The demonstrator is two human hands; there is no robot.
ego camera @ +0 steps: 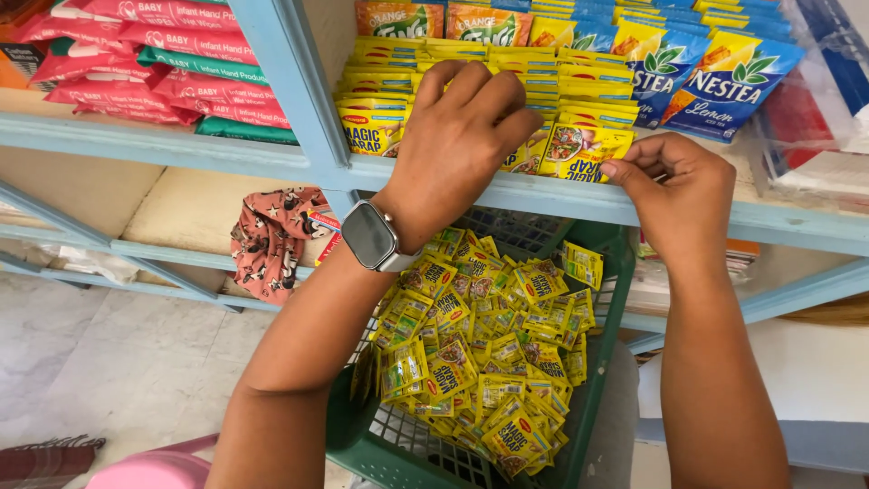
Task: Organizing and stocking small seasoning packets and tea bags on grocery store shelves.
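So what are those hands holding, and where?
The right hand pinches a yellow sachet by its lower corner; the left hand presses on the stacked sachets, gripping nothing clearly.

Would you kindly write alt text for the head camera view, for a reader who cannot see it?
Two bare hands press on rows of small yellow sachets on a pale blue shelf: the left hand, smartwatch on its wrist, lies on top, the right hand pinches the front edge. Below, a green basket holds more.

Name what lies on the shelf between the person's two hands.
In the head view, a few yellow sachets lie at the shelf's front edge between the left hand and right hand; both hands touch them.
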